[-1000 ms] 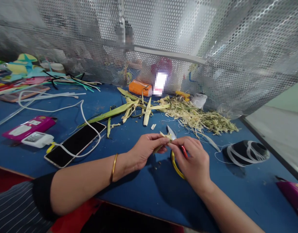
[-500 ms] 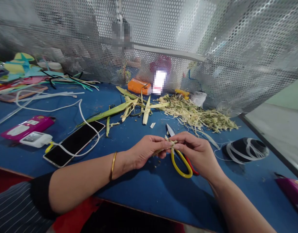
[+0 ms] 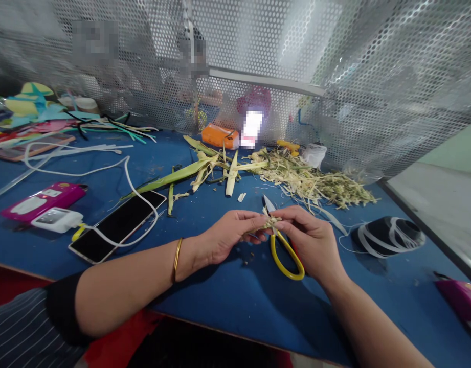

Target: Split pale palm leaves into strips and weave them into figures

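Observation:
Between my two hands is a small braided piece of pale green plant strips (image 3: pixel 271 222). My left hand (image 3: pixel 235 232) pinches its left end between thumb and fingers, with a gold bangle on the wrist. With thumb and forefinger, my right hand (image 3: pixel 310 235) grips the other end. Just beneath the hands lie scissors (image 3: pixel 287 260) with yellow and red handles, blades pointing away; my right hand partly covers them. A heap of similar braided pieces and shreds (image 3: pixel 319 181) sits behind, and long green leaf strips (image 3: pixel 181 174) lie to its left.
On the blue table (image 3: pixel 227 306) are a thread spool (image 3: pixel 388 236) at right, a dark-screened phone (image 3: pixel 118 225) with a white cable, and a purple packet (image 3: pixel 43 201). An orange pack (image 3: pixel 220 136) and a lit phone (image 3: pixel 252 128) stand against the perforated metal screen (image 3: pixel 235 46).
My right hand has shifted slightly and covers more of the red scissor handle. My fingers have moved a little on the braided piece, which both hands still hold.

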Demonstrator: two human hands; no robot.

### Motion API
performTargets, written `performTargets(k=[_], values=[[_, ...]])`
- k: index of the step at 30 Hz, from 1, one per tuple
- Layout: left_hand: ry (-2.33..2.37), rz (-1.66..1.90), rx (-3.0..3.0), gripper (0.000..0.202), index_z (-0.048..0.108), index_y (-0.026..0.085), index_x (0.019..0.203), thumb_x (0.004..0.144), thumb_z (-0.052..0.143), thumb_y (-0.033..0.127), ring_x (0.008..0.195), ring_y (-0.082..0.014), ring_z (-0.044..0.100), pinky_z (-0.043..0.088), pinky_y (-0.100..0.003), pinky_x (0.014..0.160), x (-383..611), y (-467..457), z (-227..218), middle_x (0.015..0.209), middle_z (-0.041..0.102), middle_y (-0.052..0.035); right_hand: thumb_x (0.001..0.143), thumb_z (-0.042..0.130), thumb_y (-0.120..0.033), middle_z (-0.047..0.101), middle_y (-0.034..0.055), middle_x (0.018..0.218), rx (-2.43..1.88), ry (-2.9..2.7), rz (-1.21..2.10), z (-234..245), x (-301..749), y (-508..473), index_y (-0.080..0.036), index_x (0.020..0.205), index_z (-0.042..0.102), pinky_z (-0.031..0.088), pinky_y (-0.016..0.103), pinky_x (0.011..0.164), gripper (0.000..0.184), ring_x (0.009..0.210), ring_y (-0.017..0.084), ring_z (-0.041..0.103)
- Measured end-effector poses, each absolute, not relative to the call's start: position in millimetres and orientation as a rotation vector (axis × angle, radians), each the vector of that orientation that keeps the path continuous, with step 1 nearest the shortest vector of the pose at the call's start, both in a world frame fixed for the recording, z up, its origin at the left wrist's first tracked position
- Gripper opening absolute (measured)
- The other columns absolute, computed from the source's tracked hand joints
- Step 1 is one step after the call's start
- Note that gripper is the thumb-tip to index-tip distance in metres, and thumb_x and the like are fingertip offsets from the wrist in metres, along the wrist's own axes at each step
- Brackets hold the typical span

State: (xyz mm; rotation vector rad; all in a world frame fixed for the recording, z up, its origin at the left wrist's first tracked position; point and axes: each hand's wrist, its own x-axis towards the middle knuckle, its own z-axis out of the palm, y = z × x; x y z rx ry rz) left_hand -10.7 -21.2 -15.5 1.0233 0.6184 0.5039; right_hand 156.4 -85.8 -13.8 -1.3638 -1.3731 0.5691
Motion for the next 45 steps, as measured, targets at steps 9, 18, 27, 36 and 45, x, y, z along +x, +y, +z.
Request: performTargets(k=[9, 18, 27, 36, 45], values=[[0.716, 0.622, 0.982, 0.028, 0.068, 0.014, 0.078, 0.061, 0.084, 0.028, 0.064, -0.0114, 0.061, 0.048, -0.029, 0.073, -9, -21, -12, 0.076, 0.07, -0.0033, 0.069, 0.078, -0.041, 0.073, 0.0037, 0.079, -1.322, -1.059, 1.001, -15, 152, -84, -0.02, 0.092, 0.072, 0.051, 0.031, 0.067, 0.032, 0.072, 0.019, 0.067], [0.707, 0.494, 1.056, 0.033, 0.072, 0.015, 0.075, 0.073, 0.073, 0.048, 0.066, -0.0118, 0.059, 0.045, -0.03, 0.074, -9, -21, -18, 0.074, 0.07, -0.0047, 0.066, 0.079, -0.04, 0.068, 0.0012, 0.069, -1.35, -1.011, 0.994, -15, 145, -85, -0.018, 0.074, 0.07, 0.048, 0.029, 0.061, 0.025, 0.063, 0.015, 0.061], [0.664, 0.49, 1.018, 0.033, 0.072, 0.014, 0.074, 0.068, 0.077, 0.047, 0.068, -0.0106, 0.056, 0.042, -0.027, 0.074, -7, -23, -19, 0.073, 0.066, -0.0026, 0.073, 0.074, -0.041, 0.065, 0.0012, 0.067, -1.308, -1.01, 0.998, -18, 141, -86, -0.018, 0.074, 0.067, 0.049, 0.03, 0.061, 0.024, 0.061, 0.015, 0.059], [0.812, 0.573, 1.268, 0.02, 0.071, 0.015, 0.073, 0.063, 0.08, 0.029, 0.058, -0.0085, 0.046, 0.035, -0.024, 0.059, -11, -22, -7, 0.062, 0.06, 0.0022, 0.067, 0.077, -0.048, 0.055, -0.0032, 0.055, -1.494, -1.056, 0.975, -12, 152, -87, -0.017, 0.067, 0.065, 0.03, 0.023, 0.046, 0.034, 0.049, 0.009, 0.042], [0.729, 0.415, 1.143, 0.023, 0.074, 0.015, 0.072, 0.071, 0.074, 0.038, 0.069, -0.0123, 0.059, 0.042, -0.028, 0.071, -11, -22, -11, 0.075, 0.07, -0.0045, 0.073, 0.072, -0.046, 0.065, 0.0014, 0.065, -1.387, -1.121, 1.033, -12, 152, -85, -0.018, 0.073, 0.066, 0.044, 0.028, 0.058, 0.029, 0.059, 0.015, 0.057]])
